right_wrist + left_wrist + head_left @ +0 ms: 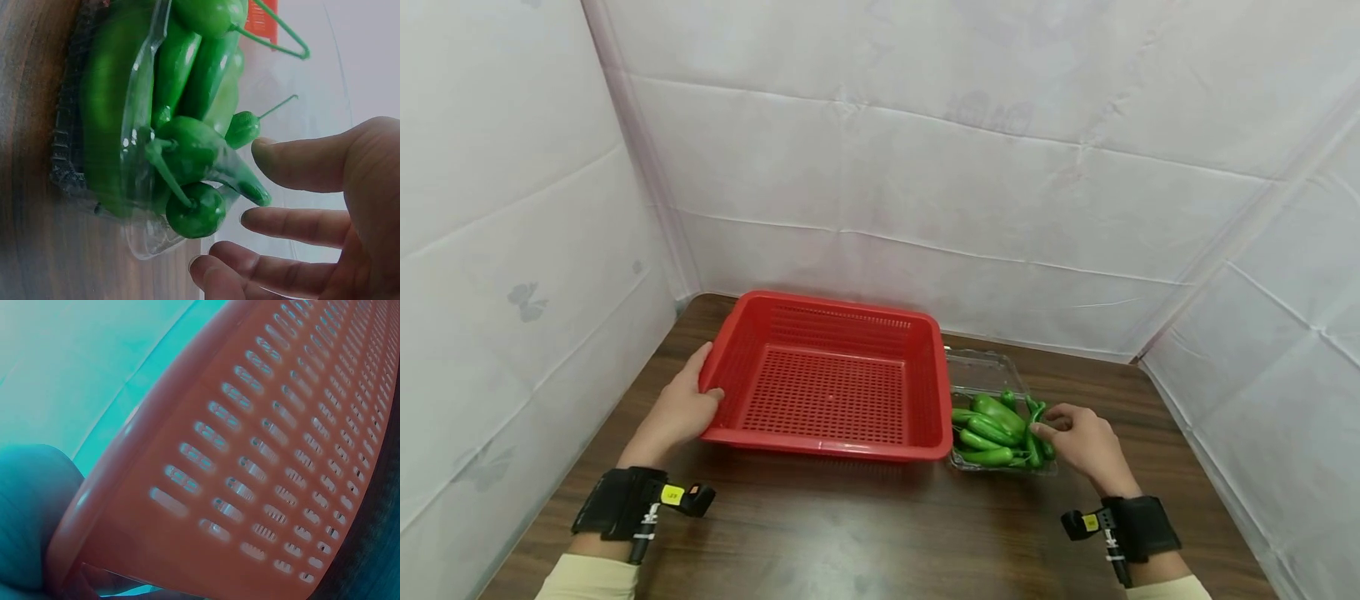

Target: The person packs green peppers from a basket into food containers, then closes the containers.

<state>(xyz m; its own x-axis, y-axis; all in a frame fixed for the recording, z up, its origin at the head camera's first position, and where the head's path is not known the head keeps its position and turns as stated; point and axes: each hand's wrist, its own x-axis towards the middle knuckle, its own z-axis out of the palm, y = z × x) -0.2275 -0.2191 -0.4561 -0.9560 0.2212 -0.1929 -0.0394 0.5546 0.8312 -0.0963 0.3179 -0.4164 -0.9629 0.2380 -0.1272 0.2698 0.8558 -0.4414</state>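
The left hand (679, 412) is curled, thumb hooked forward, near the table's left edge. The right hand (1078, 442) lies relaxed, its fingers (294, 165) loosely extended, toward the right edge.

Head view looks forward and down over the counter (865, 533). Wrist views sit close: left on the basket (262, 462), right on the peppers (187, 81), both shared with the head view.

The head view is bright and evenly lit, with soft glare on the brown table (865, 533) toward 6 o'clock and only a faint shadow under the red basket (827, 375). The left wrist view has a strong teal cast, with blur at 8 o'clock. In the right wrist view the background at 2 o'clock is washed out, and the clear tray (144, 237) glints
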